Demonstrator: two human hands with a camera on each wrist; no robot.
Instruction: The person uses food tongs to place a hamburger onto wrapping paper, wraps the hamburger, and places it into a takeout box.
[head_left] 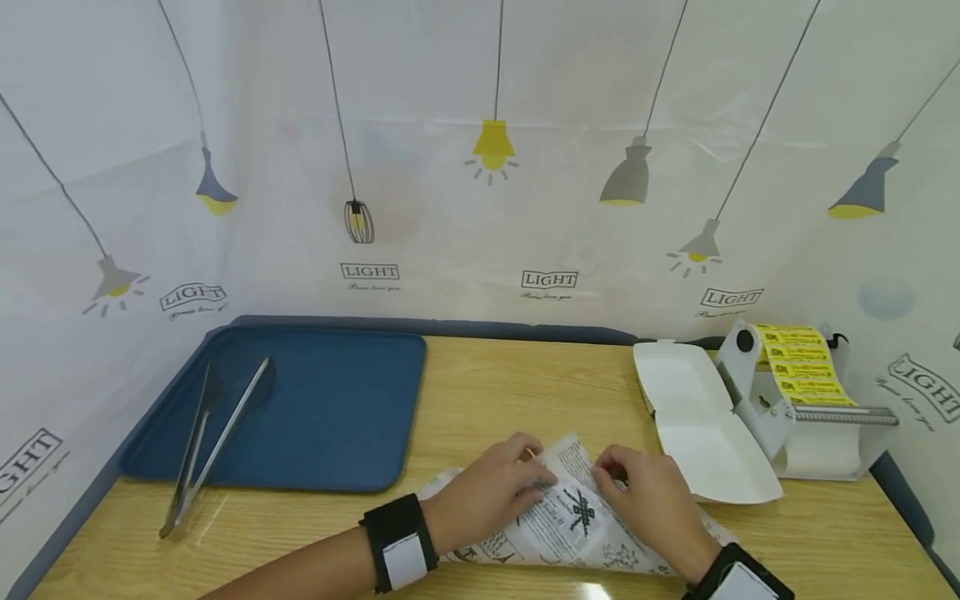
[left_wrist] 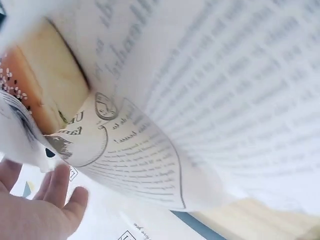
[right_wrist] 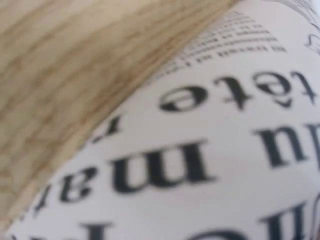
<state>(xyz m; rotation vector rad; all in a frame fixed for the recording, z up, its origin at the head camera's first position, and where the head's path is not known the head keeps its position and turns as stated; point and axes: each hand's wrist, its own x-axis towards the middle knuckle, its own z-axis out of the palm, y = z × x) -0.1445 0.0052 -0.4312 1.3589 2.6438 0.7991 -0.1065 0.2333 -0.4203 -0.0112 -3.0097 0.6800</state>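
Note:
A sheet of printed wrapping paper (head_left: pixel 558 517) lies folded at the table's front, its pointed corner standing up between both hands. My left hand (head_left: pixel 487 492) is at the paper's left side, fingers loosely bent with the tips right at it. Under the raised paper, the left wrist view shows a sesame-topped bun (left_wrist: pixel 55 75). At the right edge of the paper, my right hand (head_left: pixel 648 504) pinches it between thumb and forefinger. Large print on the paper (right_wrist: pixel 165 170) fills much of the right wrist view, where that hand's fingers are hidden.
A blue tray (head_left: pixel 337 408) stands at the back left, with metal tongs (head_left: pixel 198 450) lying across its front edge. To the right are an opened white box (head_left: pixel 716 450) and a label dispenser (head_left: pixel 802 400) with a yellow roll. A printed curtain (head_left: pixel 450 208) hangs behind the table.

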